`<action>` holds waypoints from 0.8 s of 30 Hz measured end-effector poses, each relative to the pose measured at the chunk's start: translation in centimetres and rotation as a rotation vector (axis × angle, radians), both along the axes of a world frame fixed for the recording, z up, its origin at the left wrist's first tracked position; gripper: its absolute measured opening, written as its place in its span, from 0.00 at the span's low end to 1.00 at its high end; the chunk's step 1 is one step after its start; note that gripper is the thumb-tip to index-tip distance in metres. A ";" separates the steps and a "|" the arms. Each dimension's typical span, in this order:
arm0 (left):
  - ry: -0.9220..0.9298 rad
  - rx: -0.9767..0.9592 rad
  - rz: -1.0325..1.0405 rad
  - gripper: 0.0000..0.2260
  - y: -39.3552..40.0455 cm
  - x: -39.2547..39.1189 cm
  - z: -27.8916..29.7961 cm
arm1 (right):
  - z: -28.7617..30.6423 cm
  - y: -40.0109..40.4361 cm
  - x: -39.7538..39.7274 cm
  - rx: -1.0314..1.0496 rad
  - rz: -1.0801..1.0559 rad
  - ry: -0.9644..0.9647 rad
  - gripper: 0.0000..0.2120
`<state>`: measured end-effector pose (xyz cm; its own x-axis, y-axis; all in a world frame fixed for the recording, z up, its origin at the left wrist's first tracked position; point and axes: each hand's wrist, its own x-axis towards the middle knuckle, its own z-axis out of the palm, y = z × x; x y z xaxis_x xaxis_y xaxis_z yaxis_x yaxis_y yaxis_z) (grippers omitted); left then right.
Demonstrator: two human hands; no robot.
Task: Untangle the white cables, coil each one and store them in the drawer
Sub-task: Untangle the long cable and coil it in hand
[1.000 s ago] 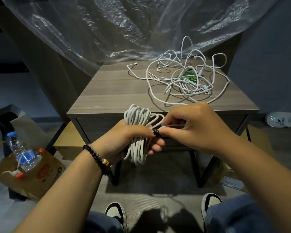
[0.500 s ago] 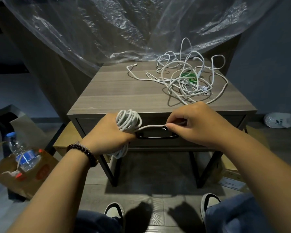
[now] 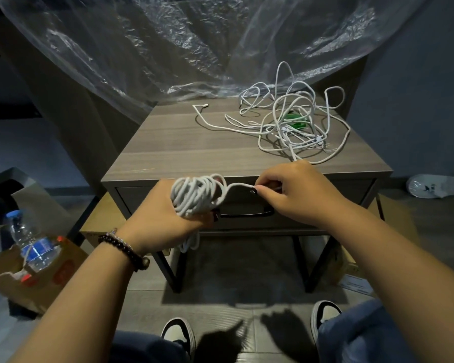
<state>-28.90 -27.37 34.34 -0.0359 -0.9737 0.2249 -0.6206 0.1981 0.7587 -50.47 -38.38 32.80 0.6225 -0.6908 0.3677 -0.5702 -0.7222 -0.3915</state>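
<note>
Two bare hands work in front of the closed grey drawer point(image 3: 325, 189): the left hand point(image 3: 165, 216) grips a thick coil of white cable point(image 3: 197, 195), the right hand point(image 3: 296, 192) pinches its loose end, drawn taut between them. Farther back, a tangled heap of thin white cables point(image 3: 286, 124) lies on the grey wood-grain bedside table point(image 3: 184, 142), under crinkled clear plastic sheeting point(image 3: 168, 43).

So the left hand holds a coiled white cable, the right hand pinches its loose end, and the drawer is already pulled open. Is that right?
Not quite: the drawer is closed, its front flush under the tabletop, as the head view shows. The rest holds: the left hand grips the coiled white cable and the right hand pinches its loose end.
</note>
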 end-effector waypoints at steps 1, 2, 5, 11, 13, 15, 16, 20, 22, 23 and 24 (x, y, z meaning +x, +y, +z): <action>-0.027 0.000 -0.028 0.13 0.0 -0.4 -0.1 | 0.0 0.0 0.1 -0.008 -0.012 0.008 0.07; -0.032 0.004 -0.046 0.11 0.0 -0.7 -0.1 | -0.1 -0.1 0.1 -0.014 -0.023 0.017 0.07; -0.012 -0.019 -0.079 0.15 0.0 -1.2 0.0 | 0.0 -0.1 0.3 -0.003 -0.053 0.026 0.07; 0.020 -0.025 -0.085 0.19 0.0 -1.1 0.0 | 0.0 0.0 0.7 -0.024 -0.044 0.196 0.09; 0.017 0.048 -0.142 0.28 -0.1 -1.6 -0.4 | 0.0 0.0 0.9 -0.045 -0.050 0.187 0.09; -0.055 0.140 -0.164 0.36 -0.3 -2.2 -1.1 | 0.1 -0.1 0.9 -0.053 -0.056 0.108 0.08; -0.104 0.163 -0.140 0.40 -0.4 -2.4 -1.4 | 0.3 -0.1 0.8 -0.058 -0.060 0.056 0.08; -0.187 0.179 0.002 0.38 -0.8 -2.8 -2.1 | 0.6 0.1 0.5 -0.100 -0.046 -0.107 0.08; -0.235 0.128 0.046 0.19 -1.1 -2.8 -2.1 | 0.7 0.6 0.6 -0.120 -0.019 -0.176 0.10; -0.238 0.109 0.091 0.10 -1.3 -2.7 -2.1 | 0.7 0.8 0.8 -0.125 -0.006 -0.208 0.11; -0.203 0.091 0.144 0.05 -1.3 -2.8 -2.1 | 0.8 1.1 0.9 -0.125 0.011 -0.235 0.11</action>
